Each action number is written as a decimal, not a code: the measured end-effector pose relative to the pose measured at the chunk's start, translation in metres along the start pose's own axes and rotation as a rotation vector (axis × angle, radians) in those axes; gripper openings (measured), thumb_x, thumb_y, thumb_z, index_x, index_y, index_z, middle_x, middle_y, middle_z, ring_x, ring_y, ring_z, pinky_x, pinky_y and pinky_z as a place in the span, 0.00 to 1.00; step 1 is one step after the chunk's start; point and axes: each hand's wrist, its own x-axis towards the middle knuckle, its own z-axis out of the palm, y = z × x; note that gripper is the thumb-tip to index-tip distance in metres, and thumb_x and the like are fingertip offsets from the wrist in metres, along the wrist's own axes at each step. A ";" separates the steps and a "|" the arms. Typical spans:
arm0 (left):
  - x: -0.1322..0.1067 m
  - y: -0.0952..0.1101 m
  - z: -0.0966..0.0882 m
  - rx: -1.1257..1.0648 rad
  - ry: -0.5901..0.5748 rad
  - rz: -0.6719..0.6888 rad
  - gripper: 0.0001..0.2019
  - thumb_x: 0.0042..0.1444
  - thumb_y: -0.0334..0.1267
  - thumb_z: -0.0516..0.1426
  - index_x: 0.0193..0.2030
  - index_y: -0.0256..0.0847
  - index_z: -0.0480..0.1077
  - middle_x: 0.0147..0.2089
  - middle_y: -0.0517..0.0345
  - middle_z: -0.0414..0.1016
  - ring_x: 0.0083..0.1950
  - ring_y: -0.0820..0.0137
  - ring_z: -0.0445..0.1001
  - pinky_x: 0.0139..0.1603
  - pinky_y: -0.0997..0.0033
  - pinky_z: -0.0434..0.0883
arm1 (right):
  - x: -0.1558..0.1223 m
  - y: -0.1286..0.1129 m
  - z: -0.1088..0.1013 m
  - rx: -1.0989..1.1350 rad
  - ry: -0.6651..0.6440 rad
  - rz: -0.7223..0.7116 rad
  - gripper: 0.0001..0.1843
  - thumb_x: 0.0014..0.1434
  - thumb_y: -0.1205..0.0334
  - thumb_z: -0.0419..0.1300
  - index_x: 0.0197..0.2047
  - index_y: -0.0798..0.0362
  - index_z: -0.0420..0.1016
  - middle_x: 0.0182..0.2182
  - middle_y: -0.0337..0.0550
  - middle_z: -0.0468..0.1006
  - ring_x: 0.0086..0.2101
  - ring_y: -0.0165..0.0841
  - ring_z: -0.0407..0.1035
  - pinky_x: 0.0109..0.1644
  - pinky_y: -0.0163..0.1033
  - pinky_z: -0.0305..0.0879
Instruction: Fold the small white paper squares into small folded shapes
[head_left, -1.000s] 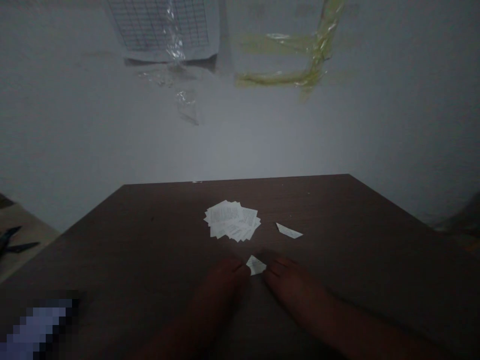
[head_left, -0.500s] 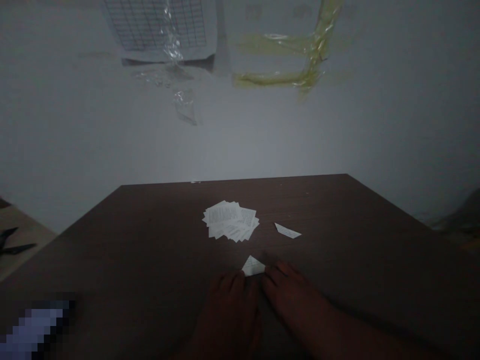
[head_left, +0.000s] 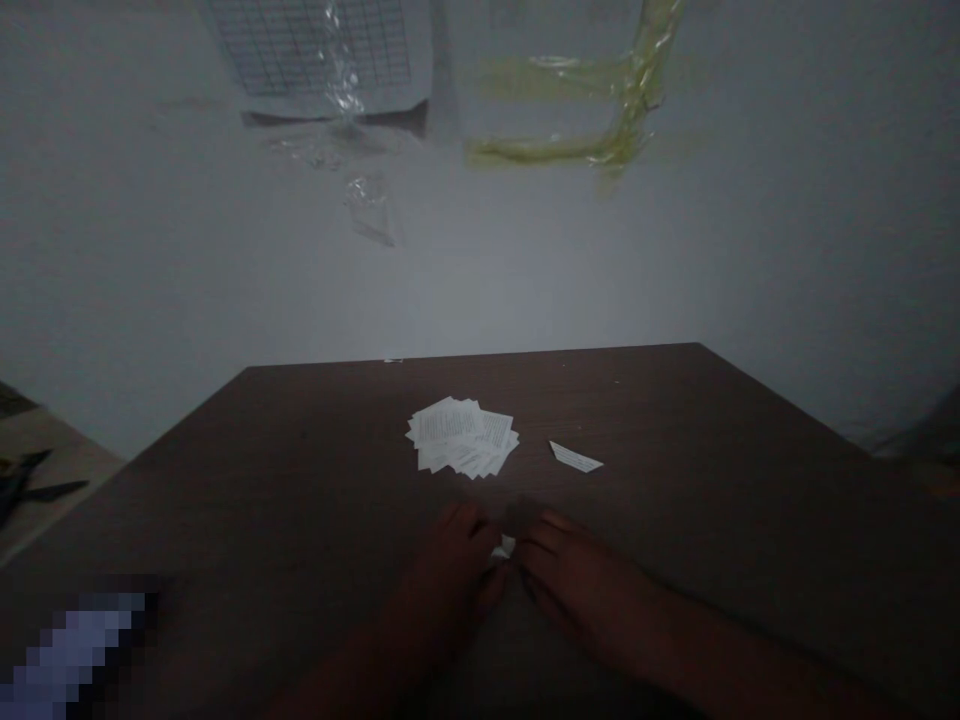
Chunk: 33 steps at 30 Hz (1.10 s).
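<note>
Between my hands, low on the dark brown table [head_left: 337,530], is a small piece of white paper [head_left: 505,547], mostly covered by fingers. My left hand [head_left: 469,550] is closed on its left side, thumb and fingers bent together. From the right, the bent fingers of my right hand [head_left: 559,560] press at the paper's other side. Beyond the hands lies a fanned pile of printed paper squares [head_left: 461,438]. A folded paper strip with slanted ends [head_left: 576,457] rests to the right of the pile. Dim light hides the exact fold of the held paper.
A blurred-out, pixelated rectangular object [head_left: 75,645] lies at the table's left front. Off the left edge, black scissor-like blades [head_left: 45,490] rest on a lower light surface. Behind the table rises a pale wall [head_left: 480,270] with a taped grid sheet [head_left: 315,50] and yellowed tape [head_left: 555,152].
My left hand has moved up and over the paper, which showed as a white triangle before and is now largely covered. My right hand stays close to its place, shifted slightly.
</note>
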 end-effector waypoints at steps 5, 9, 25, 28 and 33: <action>0.000 -0.020 0.003 -0.056 0.075 0.147 0.14 0.72 0.22 0.65 0.56 0.44 0.84 0.64 0.50 0.90 0.65 0.55 0.88 0.69 0.60 0.84 | 0.005 0.005 0.000 0.071 0.036 0.055 0.11 0.78 0.74 0.66 0.53 0.49 0.88 0.50 0.48 0.92 0.53 0.46 0.86 0.71 0.55 0.84; 0.003 -0.021 -0.004 -0.025 0.063 0.169 0.19 0.70 0.21 0.64 0.58 0.45 0.87 0.61 0.51 0.92 0.62 0.52 0.88 0.69 0.59 0.83 | 0.008 0.004 -0.002 0.154 0.023 0.081 0.10 0.77 0.74 0.67 0.53 0.50 0.88 0.51 0.50 0.92 0.54 0.48 0.86 0.70 0.57 0.85; 0.015 0.000 -0.021 -0.015 -0.121 -0.002 0.21 0.69 0.19 0.60 0.59 0.41 0.85 0.66 0.45 0.89 0.68 0.49 0.86 0.74 0.51 0.83 | 0.006 -0.002 0.014 0.649 0.193 0.244 0.22 0.71 0.70 0.72 0.65 0.46 0.87 0.56 0.49 0.92 0.54 0.45 0.88 0.64 0.51 0.86; 0.012 0.005 -0.023 -0.139 -0.098 -0.035 0.21 0.70 0.18 0.58 0.59 0.42 0.84 0.66 0.46 0.87 0.65 0.53 0.87 0.70 0.55 0.85 | 0.007 -0.007 0.015 0.732 0.197 0.309 0.23 0.69 0.67 0.76 0.65 0.45 0.85 0.54 0.46 0.91 0.54 0.45 0.87 0.64 0.52 0.86; 0.004 0.012 -0.013 -0.363 -0.066 -0.076 0.26 0.59 0.17 0.61 0.61 0.45 0.79 0.69 0.50 0.84 0.66 0.57 0.87 0.70 0.60 0.85 | 0.013 -0.016 0.015 0.787 0.242 0.379 0.14 0.67 0.66 0.78 0.51 0.45 0.81 0.47 0.41 0.88 0.49 0.42 0.83 0.58 0.47 0.83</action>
